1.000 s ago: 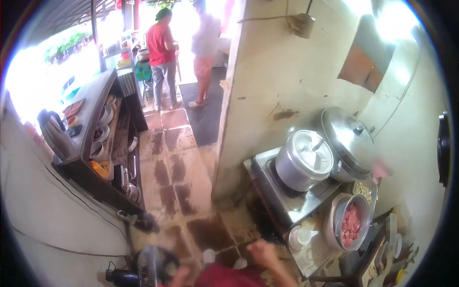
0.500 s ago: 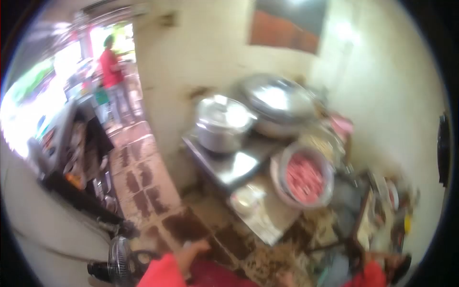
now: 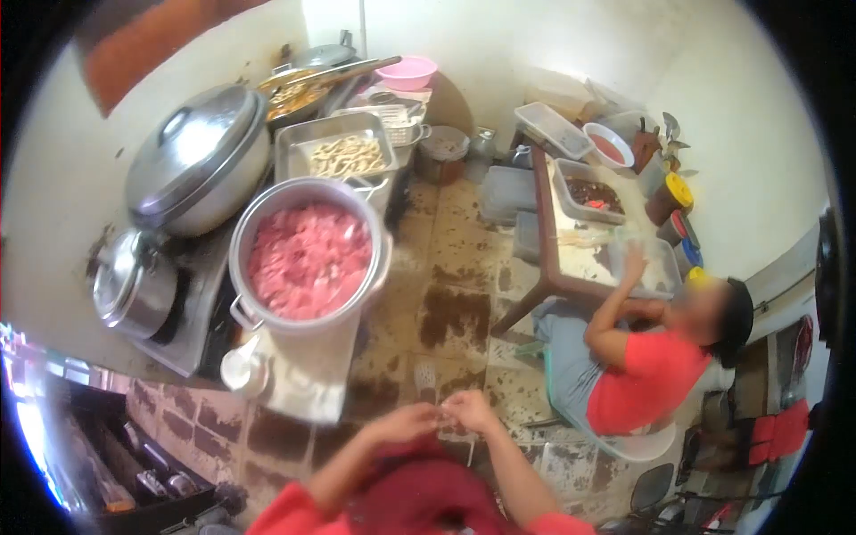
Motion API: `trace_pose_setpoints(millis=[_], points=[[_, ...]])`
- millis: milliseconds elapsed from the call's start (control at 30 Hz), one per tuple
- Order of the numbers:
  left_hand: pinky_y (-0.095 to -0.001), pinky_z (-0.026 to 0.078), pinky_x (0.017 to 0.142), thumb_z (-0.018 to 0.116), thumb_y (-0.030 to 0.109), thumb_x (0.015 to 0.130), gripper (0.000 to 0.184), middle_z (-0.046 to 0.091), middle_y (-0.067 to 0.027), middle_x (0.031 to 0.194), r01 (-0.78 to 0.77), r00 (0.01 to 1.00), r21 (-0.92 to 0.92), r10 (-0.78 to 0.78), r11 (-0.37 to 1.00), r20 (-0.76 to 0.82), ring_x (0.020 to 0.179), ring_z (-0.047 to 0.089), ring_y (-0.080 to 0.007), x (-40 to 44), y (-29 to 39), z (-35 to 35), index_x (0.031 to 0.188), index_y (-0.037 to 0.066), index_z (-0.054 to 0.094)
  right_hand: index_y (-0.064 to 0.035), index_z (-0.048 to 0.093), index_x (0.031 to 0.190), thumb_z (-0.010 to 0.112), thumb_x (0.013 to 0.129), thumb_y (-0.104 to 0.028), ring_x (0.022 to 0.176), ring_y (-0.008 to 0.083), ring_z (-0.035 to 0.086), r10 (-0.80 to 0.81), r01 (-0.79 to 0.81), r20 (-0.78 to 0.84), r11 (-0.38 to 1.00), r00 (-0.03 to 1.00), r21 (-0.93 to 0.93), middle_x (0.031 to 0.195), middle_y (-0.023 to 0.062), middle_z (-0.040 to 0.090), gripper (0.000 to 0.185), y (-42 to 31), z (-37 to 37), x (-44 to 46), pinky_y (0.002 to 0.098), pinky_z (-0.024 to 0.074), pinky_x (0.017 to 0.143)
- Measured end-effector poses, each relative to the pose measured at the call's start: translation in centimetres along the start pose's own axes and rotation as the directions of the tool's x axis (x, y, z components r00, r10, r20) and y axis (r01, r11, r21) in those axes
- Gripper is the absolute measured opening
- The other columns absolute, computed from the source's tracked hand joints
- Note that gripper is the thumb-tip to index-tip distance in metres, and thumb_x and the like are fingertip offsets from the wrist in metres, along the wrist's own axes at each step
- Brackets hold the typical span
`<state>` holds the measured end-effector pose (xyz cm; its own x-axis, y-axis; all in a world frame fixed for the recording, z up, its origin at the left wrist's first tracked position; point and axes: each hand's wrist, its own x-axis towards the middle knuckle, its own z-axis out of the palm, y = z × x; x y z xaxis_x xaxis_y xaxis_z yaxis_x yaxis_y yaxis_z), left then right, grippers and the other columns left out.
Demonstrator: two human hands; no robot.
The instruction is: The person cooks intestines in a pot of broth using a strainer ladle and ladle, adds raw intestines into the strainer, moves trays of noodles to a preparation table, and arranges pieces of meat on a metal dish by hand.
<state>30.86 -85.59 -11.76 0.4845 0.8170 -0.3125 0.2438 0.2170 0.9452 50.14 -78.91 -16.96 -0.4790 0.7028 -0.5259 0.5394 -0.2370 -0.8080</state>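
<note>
My left hand (image 3: 410, 421) and my right hand (image 3: 470, 410) meet low in the middle, in front of my dark red clothing. The fingers of both are pinched close together. Whatever lies between the fingertips, if anything, is too small to make out. Ahead and to the left, apart from my hands, stands a big metal pot (image 3: 312, 326) full of pieces of raw pink meat (image 3: 308, 263). Beside its near edge sits a small white container (image 3: 242, 372) on a pale surface.
A large lidded pot (image 3: 196, 147), a smaller lidded pot (image 3: 143, 290) and a tray (image 3: 290, 162) of pale strips line the left counter. To the right a person in red (image 3: 646, 374) sits at a table (image 3: 584, 267) holding tubs. Tiled floor (image 3: 455, 312) runs between.
My view has swung right, and the doorway with the standing person has left it. The meat pot now appears left of centre. Both my hands now show, brought together.
</note>
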Motion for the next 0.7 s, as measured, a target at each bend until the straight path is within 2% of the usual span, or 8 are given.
trace_pose_setpoints(millis=[67,100,167,200,267,333,467,700], points=[[-0.0314,0.042,0.086,0.051,0.020,0.089,0.032,0.059,-0.0109,0.101,-0.023,0.998,-0.007,0.022,1.000,-0.058,0.096,0.054,-0.0174,4.0,1.0,-2.4,0.115,0.000,0.050,0.0001,0.063,0.079,0.058,0.084,-0.022,0.055,0.0116,0.056,0.021,-0.019,0.014,0.991,1.000,-0.134,0.064,0.0056,0.060,0.023,-2.3,-3.3,2.4,0.0300,0.0441,0.049],[-0.0307,0.043,0.085,0.051,0.019,0.089,0.032,0.060,-0.0101,0.101,-0.035,0.996,-0.018,0.034,0.999,-0.080,0.095,0.054,-0.0166,6.4,1.3,-3.6,0.115,0.000,0.050,0.0007,0.062,0.076,0.056,0.085,-0.029,0.054,0.0173,0.056,-0.041,0.025,-0.073,0.978,0.996,-0.208,0.064,0.0101,0.061,0.031,-3.3,-4.6,3.7,0.0333,0.0434,0.049],[-0.0291,0.043,0.084,0.052,0.017,0.089,0.031,0.060,-0.0085,0.099,-0.052,0.991,-0.056,0.045,0.997,-0.124,0.094,0.053,-0.0150,10.8,2.0,-5.7,0.114,-0.001,0.050,0.0015,0.062,0.075,0.057,0.083,-0.031,0.056,0.0215,0.057,0.129,-0.122,-0.015,0.885,0.992,-0.449,0.064,0.0137,0.060,0.034,-5.4,-9.0,5.9,0.0350,0.0439,0.052],[-0.0273,0.044,0.082,0.052,0.014,0.089,0.029,0.059,-0.0065,0.097,-0.072,0.988,-0.241,0.036,0.968,-0.148,0.091,0.053,-0.0131,13.0,2.5,-6.3,0.114,-0.001,0.050,0.0022,0.062,0.076,0.058,0.082,-0.032,0.058,0.0233,0.058,0.132,-0.119,-0.008,0.869,0.991,-0.481,0.065,0.0155,0.060,0.035,-5.5,-10.8,6.6,0.0357,0.0451,0.054],[-0.0269,0.044,0.081,0.051,0.014,0.090,0.029,0.058,-0.0057,0.096,-0.030,0.988,-0.278,-0.013,0.960,-0.152,0.089,0.053,-0.0121,15.3,8.5,-9.7,0.115,-0.001,0.050,0.0036,0.063,0.078,0.059,0.080,-0.033,0.062,0.0270,0.060,0.137,-0.111,0.008,0.833,0.991,-0.542,0.067,0.0192,0.060,0.037,-5.9,-14.3,8.1,0.0372,0.0473,0.059],[-0.0268,0.043,0.082,0.052,0.015,0.090,0.030,0.058,-0.0062,0.098,-0.103,0.981,-0.383,0.029,0.918,-0.194,0.090,0.053,-0.0118,18.3,9.6,-11.9,0.115,-0.001,0.049,0.0037,0.063,0.080,0.060,0.079,-0.033,0.065,0.0269,0.061,-0.066,0.046,-0.022,0.867,0.998,-0.496,0.069,0.0197,0.060,0.037,-5.1,-18.3,10.2,0.0373,0.0482,0.062],[-0.0268,0.043,0.085,0.053,0.015,0.090,0.032,0.059,-0.0070,0.100,-0.103,0.966,-0.488,-0.031,0.867,-0.258,0.094,0.053,-0.0119,21.8,12.0,-17.1,0.117,-0.001,0.048,0.0010,0.065,0.080,0.062,0.079,-0.028,0.068,0.0206,0.060,0.104,-0.144,-0.107,0.862,0.989,-0.486,0.072,0.0145,0.064,0.029,-5.2,-25.8,17.1,0.0333,0.0473,0.066],[-0.0271,0.042,0.087,0.053,0.013,0.089,0.032,0.059,-0.0074,0.102,-0.104,0.870,-0.540,-0.187,0.835,-0.457,0.097,0.054,-0.0133,29.0,15.4,-26.5,0.118,0.000,0.047,0.0017,0.063,0.084,0.062,0.080,-0.026,0.068,0.0191,0.060,0.034,-0.008,0.049,0.888,0.998,-0.459,0.074,0.0127,0.064,0.028,-14.4,-34.7,33.3,0.0318,0.0474,0.065]])
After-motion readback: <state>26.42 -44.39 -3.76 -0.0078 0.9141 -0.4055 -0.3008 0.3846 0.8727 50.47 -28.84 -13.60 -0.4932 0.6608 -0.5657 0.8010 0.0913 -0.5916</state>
